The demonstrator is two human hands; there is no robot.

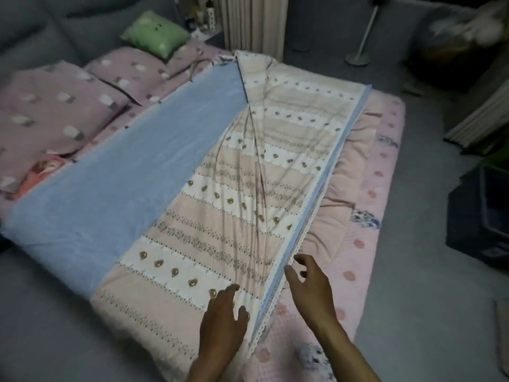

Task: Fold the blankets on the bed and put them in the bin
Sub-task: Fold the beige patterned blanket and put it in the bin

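Nearest, the left hand [223,312] rests flat on the striped blanket [220,205], fingers relaxed; the right hand [311,288] hovers loosely spread beside its lace edge. The first lengthwise fold looks under way on the bed [366,221]; next, take that edge. The bin isn't identifiable.

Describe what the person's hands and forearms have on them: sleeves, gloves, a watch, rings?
Both are bare. The left hand and right hand wear no gloves, and no rings or watch show. Both forearms are uncovered to the frame's bottom edge, with no sleeve in view.
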